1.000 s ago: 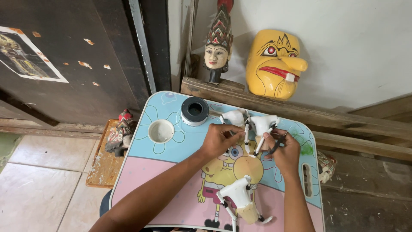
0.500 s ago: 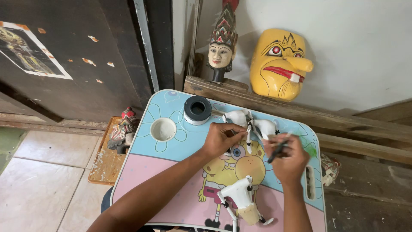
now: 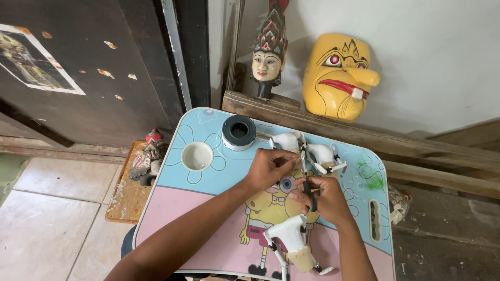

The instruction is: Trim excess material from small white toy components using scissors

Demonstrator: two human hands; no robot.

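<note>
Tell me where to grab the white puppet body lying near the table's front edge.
Grip the puppet body across its broad white torso, coming from above. It seems to lie flat on the table, and its thin limbs look too slender for a firm hold. The side toward the left is free; the right hand sits just behind it.

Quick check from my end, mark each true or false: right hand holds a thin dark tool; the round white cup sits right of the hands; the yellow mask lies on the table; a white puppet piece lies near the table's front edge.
1. The right hand holds a thin dark tool: true.
2. The white cup sits right of the hands: false, it is left of the left hand.
3. The yellow mask lies on the table: false, it leans against the wall behind.
4. A white puppet piece lies near the front edge: true.
</note>
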